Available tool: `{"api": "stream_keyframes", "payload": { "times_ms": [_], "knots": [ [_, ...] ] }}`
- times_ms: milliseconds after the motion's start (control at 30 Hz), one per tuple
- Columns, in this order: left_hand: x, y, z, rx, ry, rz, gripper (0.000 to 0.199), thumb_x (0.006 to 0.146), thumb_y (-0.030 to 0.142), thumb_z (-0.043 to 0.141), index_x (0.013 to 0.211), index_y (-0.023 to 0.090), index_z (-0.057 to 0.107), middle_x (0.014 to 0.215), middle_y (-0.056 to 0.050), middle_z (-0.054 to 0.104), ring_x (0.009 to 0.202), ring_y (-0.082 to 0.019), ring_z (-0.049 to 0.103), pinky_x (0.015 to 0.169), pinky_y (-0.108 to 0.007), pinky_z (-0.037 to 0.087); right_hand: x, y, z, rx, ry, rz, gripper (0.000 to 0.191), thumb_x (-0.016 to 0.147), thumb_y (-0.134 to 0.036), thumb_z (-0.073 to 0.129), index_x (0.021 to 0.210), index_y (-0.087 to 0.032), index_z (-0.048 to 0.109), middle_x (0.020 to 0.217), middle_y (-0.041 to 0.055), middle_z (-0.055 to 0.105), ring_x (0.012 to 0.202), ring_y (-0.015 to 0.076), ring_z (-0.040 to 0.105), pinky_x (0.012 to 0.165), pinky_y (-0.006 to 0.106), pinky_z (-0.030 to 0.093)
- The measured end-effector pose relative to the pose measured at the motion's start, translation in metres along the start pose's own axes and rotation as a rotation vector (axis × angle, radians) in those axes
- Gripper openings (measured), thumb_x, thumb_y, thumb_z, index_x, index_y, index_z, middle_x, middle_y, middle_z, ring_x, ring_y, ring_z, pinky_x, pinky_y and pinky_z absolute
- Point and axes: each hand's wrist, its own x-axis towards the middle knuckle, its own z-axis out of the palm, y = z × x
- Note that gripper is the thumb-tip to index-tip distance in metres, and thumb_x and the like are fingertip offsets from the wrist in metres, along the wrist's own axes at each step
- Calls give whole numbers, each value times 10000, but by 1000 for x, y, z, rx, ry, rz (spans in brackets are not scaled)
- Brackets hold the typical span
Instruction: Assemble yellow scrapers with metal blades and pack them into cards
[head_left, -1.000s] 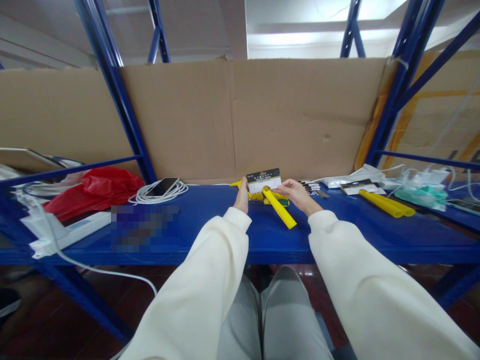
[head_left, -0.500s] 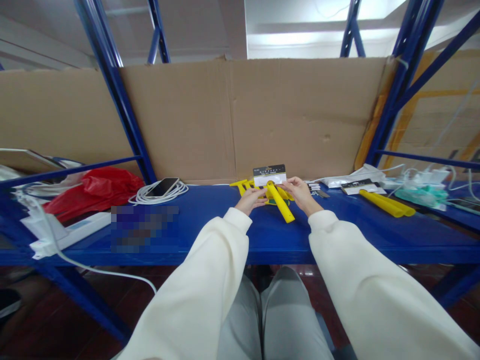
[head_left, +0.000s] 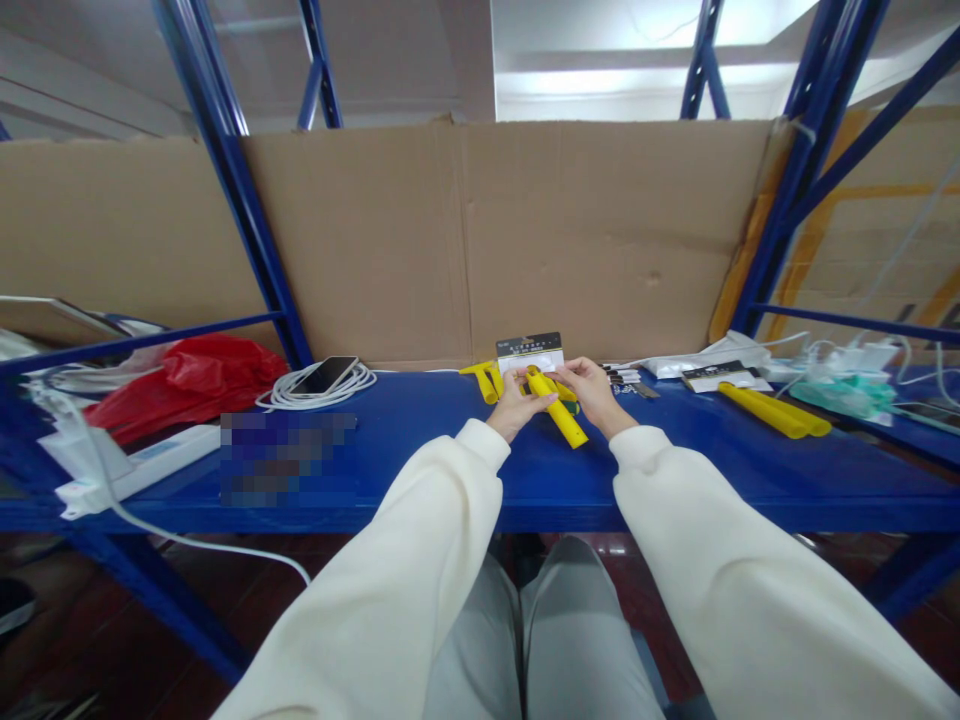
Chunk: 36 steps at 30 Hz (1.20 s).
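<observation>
My left hand [head_left: 517, 408] is closed around a yellow plastic tube [head_left: 568, 425], its fingers across the tube's upper part. The tube slants toward me and its near end sticks out. Behind it a black-and-white header card [head_left: 531, 352] stands upright. My right hand [head_left: 592, 392] pinches the lower right corner of this card; the fingertips partly hide what is between them. More yellow plastic parts [head_left: 486, 380] lie just beyond my left hand, and a bit of yellow and green shows under my right fingers.
Yellow tubes [head_left: 776, 410] with another header card [head_left: 724, 377] lie on the blue shelf [head_left: 420, 480] at right. Small black-and-white items [head_left: 621, 376] lie near my right hand. A phone [head_left: 328, 374] on a coiled white cable [head_left: 281, 398], a red bag [head_left: 199, 385] and a power strip [head_left: 165, 460] sit left.
My left hand has moved right and now grips the tube, where before it was at its left side. The card has shifted slightly left and my right hand has moved in a little.
</observation>
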Motion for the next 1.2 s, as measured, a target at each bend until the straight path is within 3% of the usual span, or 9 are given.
{"api": "stream_keyframes", "payload": {
  "times_ms": [200,467,600,733,900,1033,1200],
  "knots": [
    [-2,8,6,26,100,2,754,561,-48,838,1153,242,471,1237,-34,610,971,-149,675,995,-415,573,0,-2,3,-12,43,5,439,600,-434,928,715,-236,554,745,-20,712,819,205,775,920,382,613],
    [-3,12,5,51,38,-52,802,576,-76,767,1244,257,475,1291,-53,599,922,-156,673,914,-448,613,2,-1,-1,-15,84,66,411,612,-339,917,730,-247,534,720,-15,711,772,230,777,871,411,654],
    [-6,14,5,101,-15,-80,847,590,-91,729,1311,266,466,1331,-79,594,845,-145,679,850,-427,628,5,2,-1,-1,103,86,479,599,-327,913,767,-262,469,797,-16,714,809,242,769,781,436,683],
    [-8,15,5,149,-38,-102,907,609,-74,749,1393,281,463,1406,-116,556,824,-165,709,816,-410,630,8,7,-2,-10,126,59,492,587,-286,892,804,-271,450,827,-25,676,875,228,741,802,438,680],
    [-7,14,5,170,31,-45,996,593,-36,836,1463,275,466,1464,-137,506,912,-176,715,892,-400,615,14,14,-8,-25,184,13,473,583,-241,849,869,-272,473,906,-19,659,937,210,708,828,411,667],
    [-8,14,7,141,53,-35,1041,594,25,882,1509,300,470,1528,-141,464,969,-222,718,892,-434,625,17,17,-12,-45,157,-47,421,624,-245,798,920,-270,500,1010,0,653,1009,210,683,833,401,658],
    [-10,14,8,72,11,-103,1119,660,71,865,1619,322,347,1370,-143,607,975,-269,745,851,-434,639,13,13,-10,-2,132,-46,422,629,-228,796,964,-260,541,1123,22,664,1110,225,659,893,431,640]
  ]
}}
